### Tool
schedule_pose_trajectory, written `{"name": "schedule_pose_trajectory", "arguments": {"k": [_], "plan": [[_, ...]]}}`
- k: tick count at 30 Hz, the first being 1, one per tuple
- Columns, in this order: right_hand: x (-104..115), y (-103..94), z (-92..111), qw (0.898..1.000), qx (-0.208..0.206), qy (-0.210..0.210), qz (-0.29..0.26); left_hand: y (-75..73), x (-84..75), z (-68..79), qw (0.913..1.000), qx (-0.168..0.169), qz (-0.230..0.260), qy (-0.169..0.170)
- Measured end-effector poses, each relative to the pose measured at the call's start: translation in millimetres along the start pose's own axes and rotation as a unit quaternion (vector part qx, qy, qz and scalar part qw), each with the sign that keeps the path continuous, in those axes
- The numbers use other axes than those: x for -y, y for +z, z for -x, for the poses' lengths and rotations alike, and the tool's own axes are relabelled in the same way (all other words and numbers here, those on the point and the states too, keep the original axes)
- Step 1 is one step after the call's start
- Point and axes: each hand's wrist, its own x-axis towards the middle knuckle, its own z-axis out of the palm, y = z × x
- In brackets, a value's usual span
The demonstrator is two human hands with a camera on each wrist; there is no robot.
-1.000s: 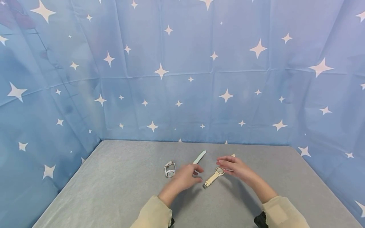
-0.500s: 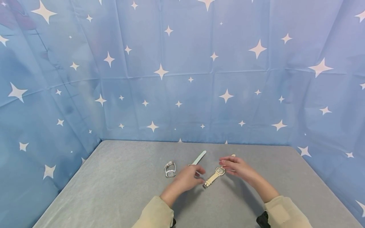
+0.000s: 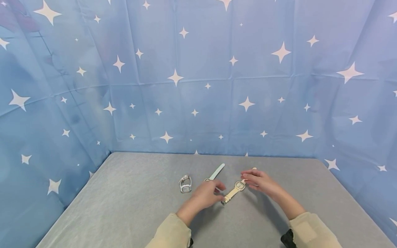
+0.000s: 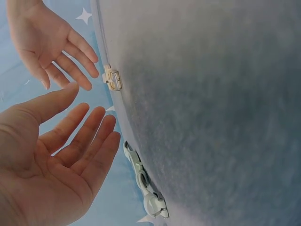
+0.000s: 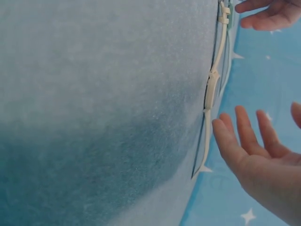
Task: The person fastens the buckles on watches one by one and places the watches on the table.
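Wristwatch [image 3: 240, 186], cream-coloured, lies flat on the grey counter [image 3: 124, 206] between our two hands: its buckle end sits near our left hand [image 3: 206, 195], while our right hand [image 3: 262, 183] partly hides its far strap in the head view. We hover both hands above it, relaxed and spread. We see a mint watch [image 3: 217, 172] partly behind our left hand, a white watch [image 3: 186, 189] beside it.

The head camera faces forward and down over the counter [image 3: 124, 206]; closer, tilted wrist views share the yellow watch [image 3: 240, 186].
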Motion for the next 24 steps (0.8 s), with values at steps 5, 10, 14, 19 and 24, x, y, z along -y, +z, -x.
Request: {"name": "schedule_pose_trajectory", "arguments": {"k": [5,10,14,19,24], "plan": [[-0.2,-1.5,-1.5,1.000,-0.002,0.003,0.011,1.1,-0.6,-0.6,1.0000,0.004,0.006,-0.007],[-1.6,-2.2,-2.0,1.000,-0.004,0.003,0.015,2.0,-1.4,-0.8,0.9999,0.006,0.007,-0.008],[-1.1,-2.4,-1.9,1.000,-0.007,0.004,0.013,3.0,-2.2,-1.6,0.9999,0.008,0.002,-0.008],[0.1,-2.2,-1.8,1.000,-0.009,0.006,0.012,4.6,-3.6,-2.7,0.9999,0.010,0.005,-0.012],[0.6,-3.0,-2.4,1.000,-0.011,0.005,0.013,5.8,-4.8,-2.7,0.9999,0.011,0.004,-0.012]]}}
